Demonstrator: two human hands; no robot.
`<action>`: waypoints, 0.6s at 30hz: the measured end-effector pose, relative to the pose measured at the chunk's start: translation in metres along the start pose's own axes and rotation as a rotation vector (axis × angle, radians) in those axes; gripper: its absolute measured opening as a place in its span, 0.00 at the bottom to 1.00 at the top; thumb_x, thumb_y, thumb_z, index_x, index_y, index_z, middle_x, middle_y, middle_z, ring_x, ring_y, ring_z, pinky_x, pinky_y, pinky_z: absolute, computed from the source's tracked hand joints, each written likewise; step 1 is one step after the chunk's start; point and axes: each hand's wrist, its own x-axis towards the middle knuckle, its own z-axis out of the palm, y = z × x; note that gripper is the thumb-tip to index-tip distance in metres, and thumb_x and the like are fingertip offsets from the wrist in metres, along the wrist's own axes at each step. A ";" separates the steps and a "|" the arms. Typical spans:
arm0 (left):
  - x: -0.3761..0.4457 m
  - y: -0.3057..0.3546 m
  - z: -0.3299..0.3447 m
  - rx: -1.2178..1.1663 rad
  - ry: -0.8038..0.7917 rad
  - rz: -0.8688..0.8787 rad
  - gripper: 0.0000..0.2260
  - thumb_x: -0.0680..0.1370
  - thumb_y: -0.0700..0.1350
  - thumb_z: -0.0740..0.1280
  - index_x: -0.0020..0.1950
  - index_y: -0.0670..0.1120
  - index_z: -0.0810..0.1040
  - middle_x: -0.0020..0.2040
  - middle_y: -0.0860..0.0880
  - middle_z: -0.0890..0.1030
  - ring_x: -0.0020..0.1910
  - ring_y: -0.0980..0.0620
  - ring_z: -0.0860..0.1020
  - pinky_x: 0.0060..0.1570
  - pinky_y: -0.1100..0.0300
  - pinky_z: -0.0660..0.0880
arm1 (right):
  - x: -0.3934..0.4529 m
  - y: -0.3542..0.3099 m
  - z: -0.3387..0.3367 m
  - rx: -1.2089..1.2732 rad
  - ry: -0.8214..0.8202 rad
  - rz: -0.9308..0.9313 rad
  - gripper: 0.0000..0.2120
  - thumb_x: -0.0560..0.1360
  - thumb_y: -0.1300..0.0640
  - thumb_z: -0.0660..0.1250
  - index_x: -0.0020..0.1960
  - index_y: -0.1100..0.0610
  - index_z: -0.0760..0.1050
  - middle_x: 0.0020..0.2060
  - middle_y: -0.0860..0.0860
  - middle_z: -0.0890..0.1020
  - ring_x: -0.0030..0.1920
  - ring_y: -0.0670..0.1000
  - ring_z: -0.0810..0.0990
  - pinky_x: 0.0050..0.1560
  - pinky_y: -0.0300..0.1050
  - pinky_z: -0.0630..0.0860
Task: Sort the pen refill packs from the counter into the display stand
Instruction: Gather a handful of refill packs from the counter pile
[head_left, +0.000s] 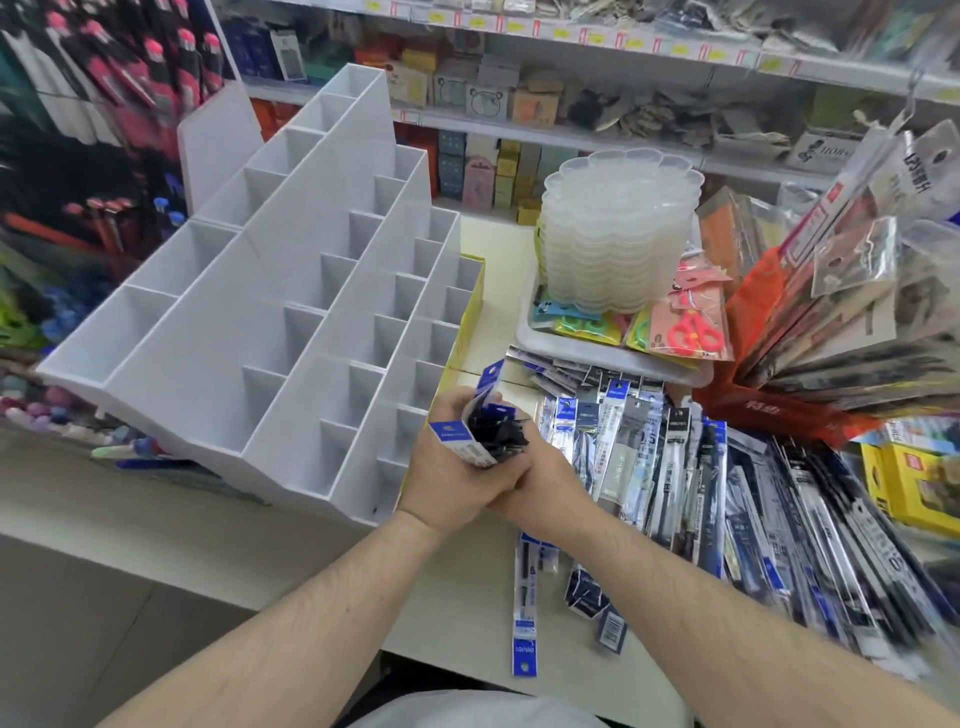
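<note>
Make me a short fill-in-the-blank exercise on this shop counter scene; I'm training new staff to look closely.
1. Both hands, left hand and right hand, grip one ____ of refill packs.
2. The compartments of the white display stand are all ____.
3. The pink scissors lie in front of a stack of clear plastic ____.
4. The loose refill packs lie to the ____ of the display stand.

Missing words: bundle; empty; trays; right
</note>
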 end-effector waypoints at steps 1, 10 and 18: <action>-0.002 -0.005 0.001 -0.004 -0.007 -0.023 0.31 0.60 0.52 0.76 0.59 0.62 0.68 0.53 0.66 0.80 0.54 0.66 0.79 0.56 0.70 0.74 | 0.000 0.001 0.002 0.002 -0.015 0.008 0.39 0.69 0.63 0.75 0.71 0.43 0.61 0.51 0.24 0.74 0.50 0.20 0.71 0.48 0.20 0.66; 0.000 -0.015 0.003 0.005 -0.058 -0.109 0.30 0.65 0.35 0.80 0.52 0.62 0.70 0.46 0.69 0.80 0.49 0.75 0.76 0.50 0.79 0.68 | 0.008 0.005 0.012 -0.006 -0.090 0.037 0.35 0.61 0.41 0.65 0.67 0.50 0.75 0.52 0.36 0.81 0.52 0.27 0.76 0.48 0.22 0.68; -0.002 -0.023 -0.001 -0.068 -0.118 -0.200 0.38 0.61 0.36 0.82 0.61 0.60 0.70 0.55 0.55 0.81 0.55 0.61 0.80 0.55 0.67 0.75 | 0.002 0.007 0.010 0.028 -0.064 0.043 0.28 0.67 0.62 0.76 0.64 0.50 0.71 0.49 0.36 0.80 0.50 0.27 0.76 0.49 0.25 0.71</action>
